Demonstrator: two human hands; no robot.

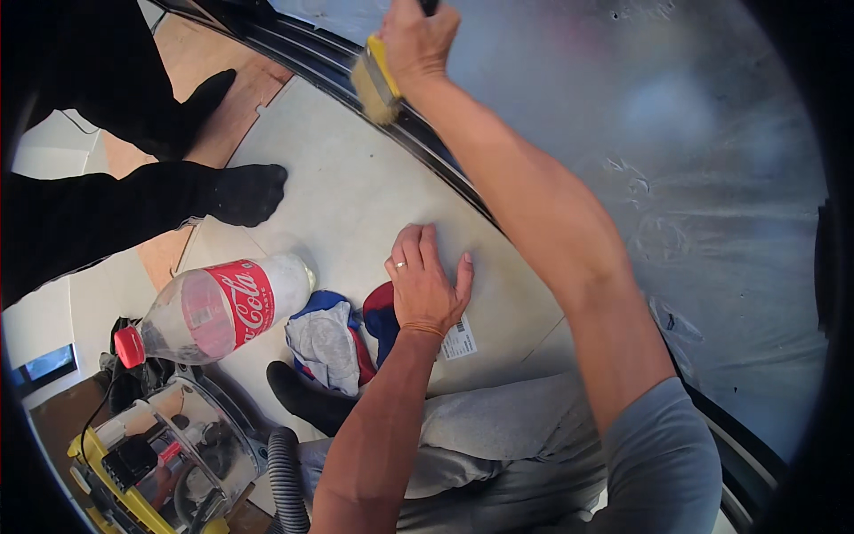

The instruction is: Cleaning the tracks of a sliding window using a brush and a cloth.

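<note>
My right hand (418, 43) grips a wide paint brush (377, 82) with a yellow ferrule and pale bristles. Its bristles are at the dark metal door track (331, 75), though I cannot tell how firmly they touch. The arm stretches up and away from me. Fingers extended and thumb apart, my left hand (425, 283) rests on the light floor panel (327, 165) and holds nothing. Beside its wrist lies a crumpled grey, blue and red cloth (327, 343); a white label (460, 342) shows on the other side.
A large clear plastic bottle (191, 311) with a red cap lies left of the cloth. Lower left are a yellow-and-clear vacuum cleaner (133, 498) and its ribbed hose (283, 472). Another person's dark-socked foot (249, 194) stands upper left. Plastic-covered glass (658, 169) borders the right side.
</note>
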